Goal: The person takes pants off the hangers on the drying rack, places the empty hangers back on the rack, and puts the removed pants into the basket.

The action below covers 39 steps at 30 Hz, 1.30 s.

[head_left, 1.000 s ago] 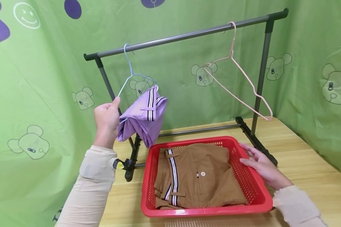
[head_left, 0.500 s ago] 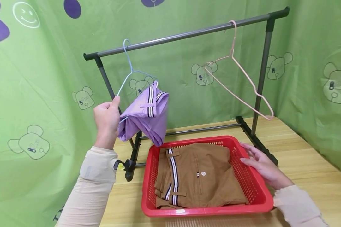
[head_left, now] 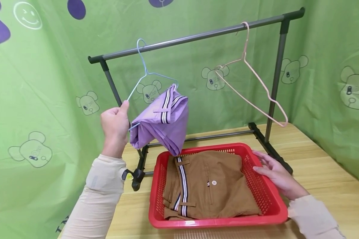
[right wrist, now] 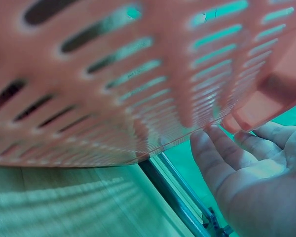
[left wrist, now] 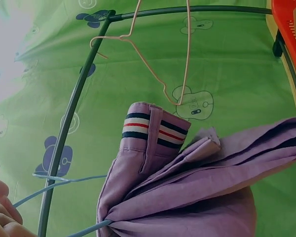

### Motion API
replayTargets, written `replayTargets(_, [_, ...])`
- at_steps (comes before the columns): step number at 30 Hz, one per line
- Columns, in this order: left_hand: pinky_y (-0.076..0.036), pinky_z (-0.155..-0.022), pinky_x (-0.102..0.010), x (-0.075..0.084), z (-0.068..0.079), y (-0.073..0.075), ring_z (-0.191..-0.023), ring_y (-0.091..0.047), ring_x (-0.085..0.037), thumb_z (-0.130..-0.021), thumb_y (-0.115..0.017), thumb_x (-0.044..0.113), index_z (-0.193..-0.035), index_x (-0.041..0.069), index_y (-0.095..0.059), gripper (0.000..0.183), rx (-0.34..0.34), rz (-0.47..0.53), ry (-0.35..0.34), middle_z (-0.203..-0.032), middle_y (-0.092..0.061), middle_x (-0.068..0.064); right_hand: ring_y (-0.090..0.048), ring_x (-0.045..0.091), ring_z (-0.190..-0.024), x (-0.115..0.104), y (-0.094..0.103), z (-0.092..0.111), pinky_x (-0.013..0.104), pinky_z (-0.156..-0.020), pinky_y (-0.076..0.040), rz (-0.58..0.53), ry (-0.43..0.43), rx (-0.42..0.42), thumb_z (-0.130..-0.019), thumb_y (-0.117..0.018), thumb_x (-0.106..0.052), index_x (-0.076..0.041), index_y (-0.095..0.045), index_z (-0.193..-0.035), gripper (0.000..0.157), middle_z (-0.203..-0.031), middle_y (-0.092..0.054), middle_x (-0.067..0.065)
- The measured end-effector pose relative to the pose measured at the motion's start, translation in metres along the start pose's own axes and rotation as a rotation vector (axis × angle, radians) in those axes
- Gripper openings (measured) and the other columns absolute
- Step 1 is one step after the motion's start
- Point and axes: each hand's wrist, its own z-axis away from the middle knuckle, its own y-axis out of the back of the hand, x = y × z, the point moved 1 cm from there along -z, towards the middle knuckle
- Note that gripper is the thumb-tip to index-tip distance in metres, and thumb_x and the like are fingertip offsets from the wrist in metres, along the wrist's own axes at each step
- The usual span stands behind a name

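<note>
My left hand grips the left end of a light-blue wire hanger. Folded purple trousers with a striped waistband are draped over its lower bar. The hanger's hook is at the rail, its curve showing above the bar. On the other side, my right hand holds the right rim of a red plastic basket, thumb over the rim and fingers along the outer wall. Folded brown trousers with a striped waistband and a white button lie in the basket.
A pink wire hanger hangs bare on the right part of the rail. The rack's right foot stands behind the basket on the wooden table. A green printed curtain covers the back and sides.
My left hand has carried the blue hanger and purple trousers to the right. The hook rose a little and shifted right along the rail. My right hand and the basket have stayed nearly still.
</note>
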Motion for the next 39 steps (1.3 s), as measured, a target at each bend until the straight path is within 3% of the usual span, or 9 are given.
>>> replayTargets(21, [-0.035,-0.064,-0.030,-0.0014,0.0029,0.0021,-0.051,-0.033,-0.012,-0.096,-0.062,0.031,-0.053,0.015,-0.041,0.050,0.032,0.026,-0.026,-0.049,-0.034,0.005,-0.065,0.018,-0.102,0.0021,0.0015,0.0001,0.043,-0.075,-0.057,-0.008,-0.003,0.004,-0.099,-0.051,-0.001,-0.007,-0.023,-0.151,0.060,-0.126,-0.057,-0.008])
replayTargets(29, [-0.037,-0.067,-0.029,-0.0004,0.0020,0.0004,-0.069,-0.044,-0.014,-0.095,-0.063,0.021,-0.053,0.013,-0.047,0.046,0.070,0.046,-0.042,-0.064,-0.048,-0.002,-0.065,0.017,-0.103,0.0011,0.0017,0.0001,0.042,-0.075,-0.057,-0.017,0.010,-0.004,-0.099,-0.050,-0.001,-0.007,-0.023,-0.151,0.059,-0.127,-0.057,-0.009])
replayTargets(34, [-0.035,-0.057,-0.027,0.0037,0.0026,0.0015,-0.058,-0.039,-0.012,-0.096,-0.062,0.022,-0.054,0.014,-0.046,0.046,0.070,0.063,-0.041,-0.058,-0.042,0.001,-0.065,0.019,-0.103,-0.0006,0.0013,-0.0006,0.043,-0.075,-0.057,-0.016,0.008,-0.005,-0.099,-0.050,-0.001,-0.008,-0.022,-0.151,0.059,-0.126,-0.058,-0.008])
replayTargets(39, [-0.037,-0.060,-0.027,0.0039,0.0069,0.0049,-0.056,-0.037,-0.011,-0.096,-0.062,0.021,-0.055,0.013,-0.045,0.044,0.075,0.068,-0.015,-0.055,-0.039,0.003,-0.065,0.018,-0.103,0.0000,0.0002,0.0005,0.043,-0.076,-0.057,-0.014,0.002,0.002,-0.099,-0.051,-0.001,-0.008,-0.025,-0.150,0.058,-0.126,-0.058,-0.009])
